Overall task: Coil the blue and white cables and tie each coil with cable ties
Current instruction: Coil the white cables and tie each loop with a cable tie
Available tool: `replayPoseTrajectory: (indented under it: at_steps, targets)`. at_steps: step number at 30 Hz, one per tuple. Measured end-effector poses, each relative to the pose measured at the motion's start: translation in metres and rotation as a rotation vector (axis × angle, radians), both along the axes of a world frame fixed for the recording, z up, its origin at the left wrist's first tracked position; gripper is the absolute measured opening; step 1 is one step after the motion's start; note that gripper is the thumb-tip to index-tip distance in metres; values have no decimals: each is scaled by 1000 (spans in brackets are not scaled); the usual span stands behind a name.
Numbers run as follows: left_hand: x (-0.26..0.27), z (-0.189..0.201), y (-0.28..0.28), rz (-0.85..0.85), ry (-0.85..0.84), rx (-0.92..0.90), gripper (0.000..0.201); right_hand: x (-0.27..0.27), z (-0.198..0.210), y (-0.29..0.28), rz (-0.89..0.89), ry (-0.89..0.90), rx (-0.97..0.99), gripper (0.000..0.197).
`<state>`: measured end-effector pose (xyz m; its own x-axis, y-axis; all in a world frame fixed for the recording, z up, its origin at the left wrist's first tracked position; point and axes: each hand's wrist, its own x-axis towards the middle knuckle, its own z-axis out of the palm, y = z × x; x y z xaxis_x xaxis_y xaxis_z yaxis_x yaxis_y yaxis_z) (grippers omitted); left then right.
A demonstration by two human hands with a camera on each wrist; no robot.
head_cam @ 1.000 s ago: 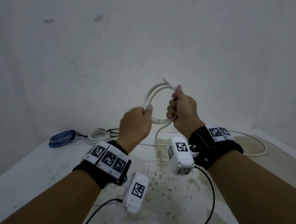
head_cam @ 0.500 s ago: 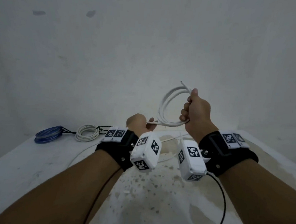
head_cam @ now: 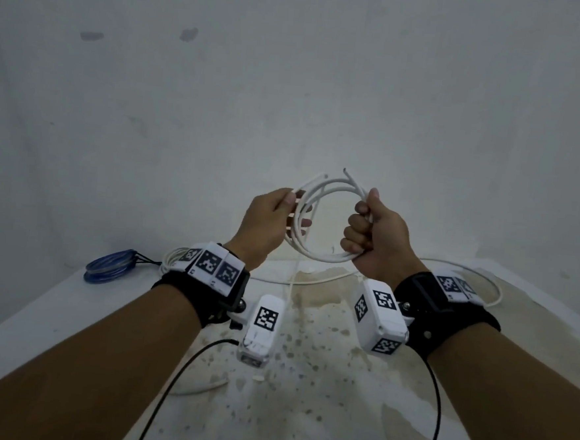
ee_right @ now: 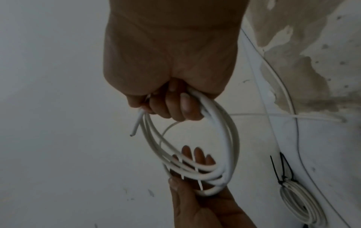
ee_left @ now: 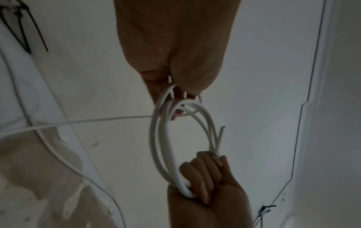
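A white cable coil [head_cam: 325, 256] [ee_left: 159, 138] [ee_right: 231, 131] of several loops hangs in the air above the table. My right hand [head_cam: 366, 232] [ee_right: 171, 106] grips its right side in a fist, with the cable's cut end [head_cam: 345, 170] sticking out above the thumb. My left hand [head_cam: 284, 212] [ee_left: 175, 98] pinches the left side of the coil between thumb and fingers. From the coil, the loose white cable [head_cam: 291, 285] drops to the table and trails off to the right [head_cam: 497, 296].
At the back left of the white table [head_cam: 35, 308] lie a tied blue coil [head_cam: 110, 264] and a tied white coil [head_cam: 171, 259] [ee_right: 300, 205] with black cable ties [ee_right: 283, 169]. Black sensor leads [head_cam: 436, 419] hang from both wrists. A wall stands close behind.
My left hand has come up from near the table to the left side of the coil, bringing another loop of cable. The coil has more loops, and it now faces me.
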<state>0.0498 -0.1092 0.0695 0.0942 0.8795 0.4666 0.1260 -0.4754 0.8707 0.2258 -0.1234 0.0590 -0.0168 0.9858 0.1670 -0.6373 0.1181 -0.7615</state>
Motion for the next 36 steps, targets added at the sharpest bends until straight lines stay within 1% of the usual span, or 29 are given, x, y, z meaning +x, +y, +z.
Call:
replayPoseTrajectory:
  at_steps: [3, 5, 6, 9, 11, 13, 15, 17, 19, 21, 22, 24, 25, 26, 27, 28, 30, 31, 32, 33, 34, 35, 36]
  targets:
    - [-13, 2, -1, -22, -49, 99, 27, -12, 1, 1, 42, -1, 8, 45]
    - [-15, 6, -3, -36, -28, 80, 29, -21, 1, 2, 31, -70, 3, 45]
    - [-15, 9, -3, -21, -4, 51, 32, -24, 0, 2, 23, -107, 2, 45]
    - [-17, 19, 0, 34, 135, 25, 43, -33, -2, 6, 25, -192, -2, 43]
    - [-21, 24, 2, 38, 236, 30, 45, -36, -4, 7, 47, -227, -10, 43]
    - [-26, 28, 1, 5, 301, 21, 41, -38, -6, 7, 72, -256, -11, 44]
    - [-29, 33, -1, -69, 329, 16, 36, -40, -7, 6, 81, -303, -2, 44]
    - [-29, 36, -2, -124, 375, 25, 37, -43, -8, 6, 79, -349, 10, 44]
    - [-27, 37, -1, -101, 475, 69, 44, -46, -9, 6, 77, -380, 19, 44]
    - [-26, 36, 0, -35, 600, 163, 45, -47, -10, 5, 77, -421, 38, 45]
    - [-26, 34, 1, -12, 622, 202, 45, -48, -10, 4, 78, -439, 46, 45]
    - [-27, 31, 4, 8, 580, 230, 40, -48, -9, 1, 57, -492, 75, 46]
    - [-27, 29, 5, 11, 548, 236, 38, -48, -8, 1, 9, -541, 95, 48]
    - [-27, 28, 5, 19, 531, 246, 37, -49, -8, -1, -82, -611, 116, 52]
    - [-27, 27, 5, 31, 533, 258, 37, -48, -5, -2, -226, -695, 127, 57]
    - [-27, 27, 5, 38, 545, 267, 37, -46, -4, 0, -419, -782, 119, 57]
    - [-27, 28, 5, 19, 556, 264, 39, -37, 0, 8, -835, -951, 103, 42]
    - [-28, 29, 5, 2, 564, 257, 40, -32, 4, 11, -927, -1015, 131, 32]
    - [-29, 29, 6, -10, 575, 254, 42, -30, 10, 14, -904, -1097, 168, 28]
    - [-29, 28, 6, -6, 577, 258, 45, -28, 16, 16, -794, -1182, 220, 28]
    - [-28, 28, 7, 17, 563, 266, 49, -25, 20, 17, -663, -1222, 271, 31]
    - [-28, 27, 9, 57, 536, 274, 52, -23, 24, 16, -557, -1203, 303, 33]
    - [-28, 27, 11, 106, 505, 277, 53, -22, 27, 13, -498, -1149, 325, 33]
